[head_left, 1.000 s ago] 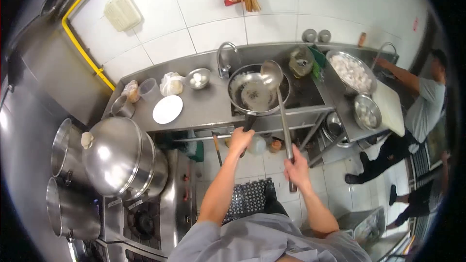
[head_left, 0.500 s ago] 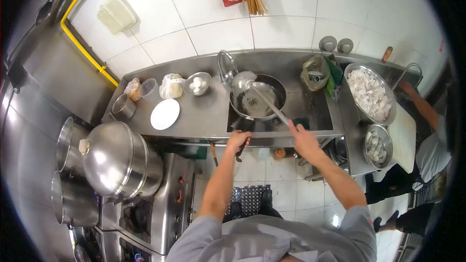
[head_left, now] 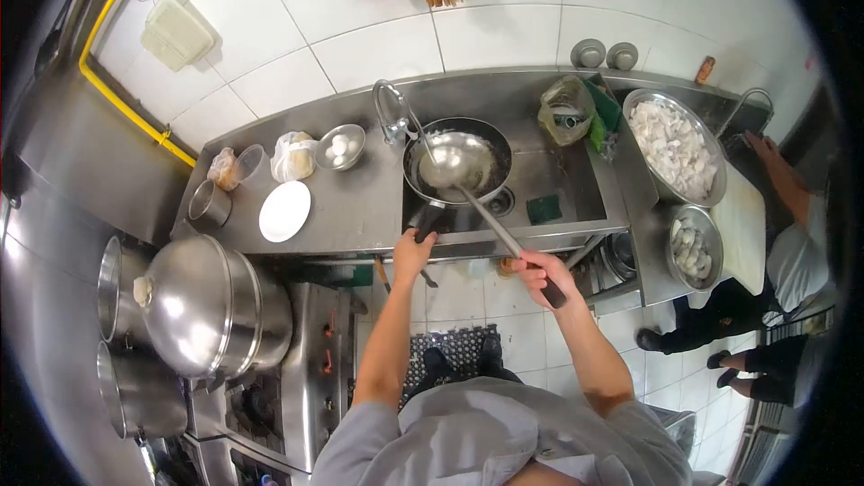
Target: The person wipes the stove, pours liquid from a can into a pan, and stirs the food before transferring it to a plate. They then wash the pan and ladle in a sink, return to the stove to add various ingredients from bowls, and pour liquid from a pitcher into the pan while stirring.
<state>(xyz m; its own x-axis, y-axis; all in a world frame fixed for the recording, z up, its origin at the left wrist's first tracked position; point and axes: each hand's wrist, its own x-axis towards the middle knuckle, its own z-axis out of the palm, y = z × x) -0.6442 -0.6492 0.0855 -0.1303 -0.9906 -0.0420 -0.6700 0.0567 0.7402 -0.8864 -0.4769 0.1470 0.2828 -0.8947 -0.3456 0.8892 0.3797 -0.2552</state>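
My left hand (head_left: pixel 412 255) is closed around the black handle of a frying pan (head_left: pixel 491 131), which rests in the sink. My right hand (head_left: pixel 542 275) grips the dark end of a long-handled ladle (head_left: pixel 459 158). The ladle's wide metal bowl lies inside the pan and covers much of its bottom. A faucet (head_left: pixel 392 117) arches over the pan's left side, its spout end close to the ladle bowl. Some cloudy liquid shows in the pan. To the right of the pan, a dark green scouring pad (head_left: pixel 544 209) lies on the sink floor.
Left counter: white plate (head_left: pixel 285 211), bowl of eggs (head_left: pixel 341 147), plastic cup, bags and metal pot. Right: large bowl of pale pieces (head_left: pixel 673 151), smaller bowl (head_left: pixel 694 250), cutting board (head_left: pixel 740 225). A large domed steamer (head_left: pixel 193 301) stands left; co-workers are at far right.
The ladle bowl has moved from the pan's upper left edge down into the pan. My right hand has drawn back toward my body, and the head view has shifted slightly.
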